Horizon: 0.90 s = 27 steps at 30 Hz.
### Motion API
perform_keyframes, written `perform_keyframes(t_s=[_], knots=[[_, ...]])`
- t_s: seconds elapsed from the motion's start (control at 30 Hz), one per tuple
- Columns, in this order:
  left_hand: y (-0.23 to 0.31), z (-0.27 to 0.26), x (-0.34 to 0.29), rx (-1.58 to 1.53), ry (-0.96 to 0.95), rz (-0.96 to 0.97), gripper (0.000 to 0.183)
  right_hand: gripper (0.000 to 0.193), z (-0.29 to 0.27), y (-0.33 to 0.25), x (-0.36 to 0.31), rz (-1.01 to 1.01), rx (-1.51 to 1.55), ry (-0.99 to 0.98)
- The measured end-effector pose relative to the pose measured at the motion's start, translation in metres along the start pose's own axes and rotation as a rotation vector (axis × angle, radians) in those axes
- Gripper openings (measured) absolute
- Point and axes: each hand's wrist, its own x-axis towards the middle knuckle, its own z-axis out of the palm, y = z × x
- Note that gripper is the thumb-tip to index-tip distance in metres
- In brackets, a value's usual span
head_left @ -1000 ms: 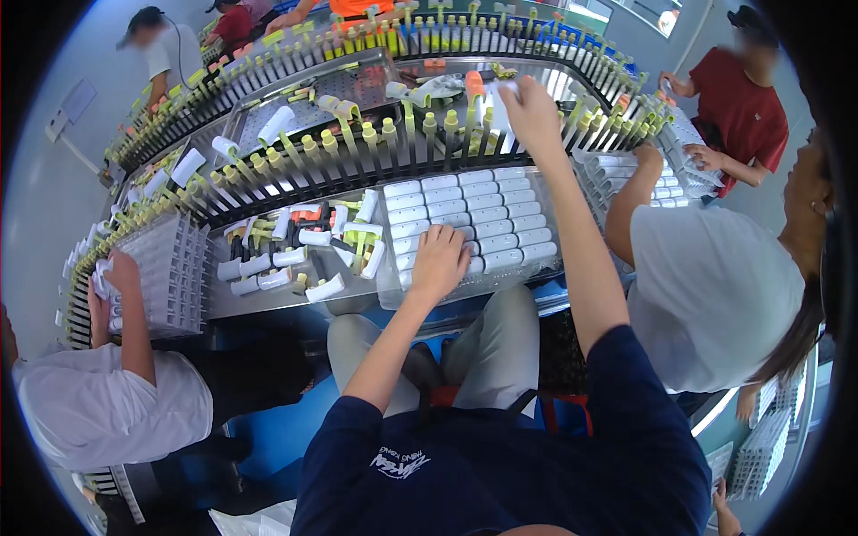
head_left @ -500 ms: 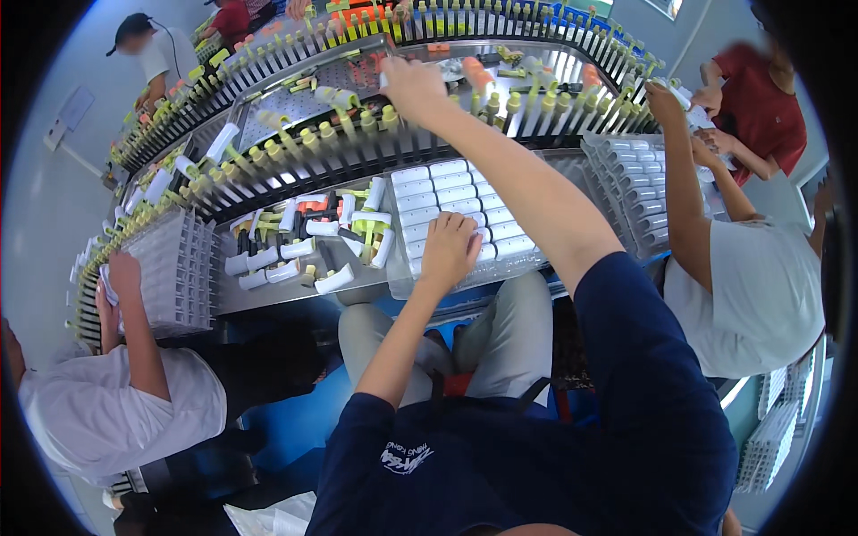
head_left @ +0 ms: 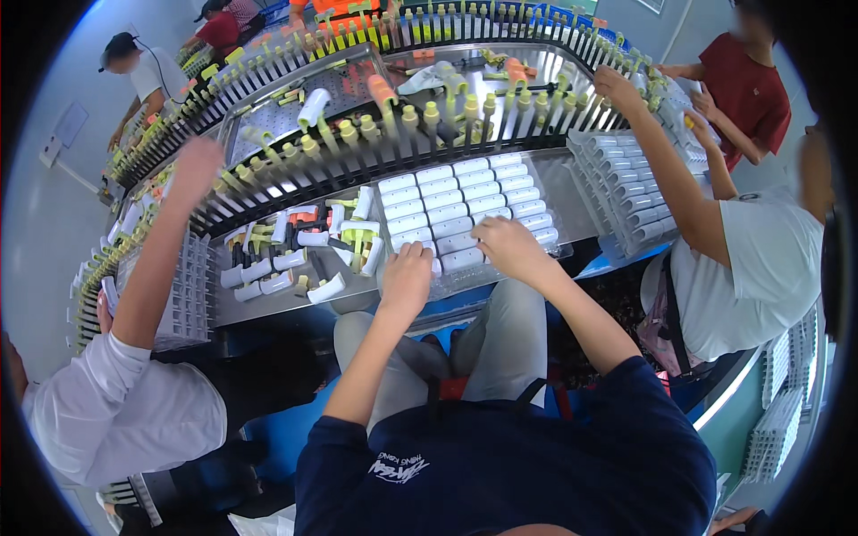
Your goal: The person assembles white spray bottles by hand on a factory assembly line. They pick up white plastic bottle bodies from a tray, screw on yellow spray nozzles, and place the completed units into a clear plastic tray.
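A clear plastic tray in front of me holds rows of curved white plastic parts. At its near left corner, my left hand has its fingers curled down on a white part, mostly hidden beneath them. My right hand reaches over the near middle of the tray. Its fingers are bent and pressed together on another white part, whose edge shows by the fingertips. Left of the tray lies a loose pile of white, black, orange and yellow-green handle-like pieces.
A curved conveyor with black slats and yellow-green holders runs behind the tray. Stacked clear trays stand at left; more filled trays are at right. Co-workers sit on both sides, the left one's arm stretched toward the conveyor.
My right hand has come back from the conveyor to the tray. My left hand has shifted left and nearer me. A white piece now sits on a conveyor holder. The left co-worker's arm has risen.
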Motion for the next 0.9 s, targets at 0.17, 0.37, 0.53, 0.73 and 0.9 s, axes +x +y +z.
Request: perform_keyframes(t_s=[0.17,0.37,0.53,0.73,0.9], knots=[[-0.002,-0.028,0.011,-0.084,-0.083,0.030,0.032,0.026,0.024,0.023,-0.024,-0.075,-0.001,0.121],[0.004,-0.083,0.090,-0.452,0.463,0.014,0.033,0.025,0.034,0.027,-0.020,-0.044,0.010,0.065],[-0.022,-0.101,0.165,-0.545,0.606,-0.030,0.035,0.030,0.022,0.023,-0.022,-0.149,-0.082,0.103],[-0.048,-0.113,0.235,-0.524,0.684,-0.297,0.041,0.034,-0.003,0.020,-0.035,-0.039,0.069,0.177],[-0.078,-0.135,0.256,-0.284,0.467,-0.313,0.045,0.026,-0.037,-0.001,-0.031,0.254,0.550,0.309]])
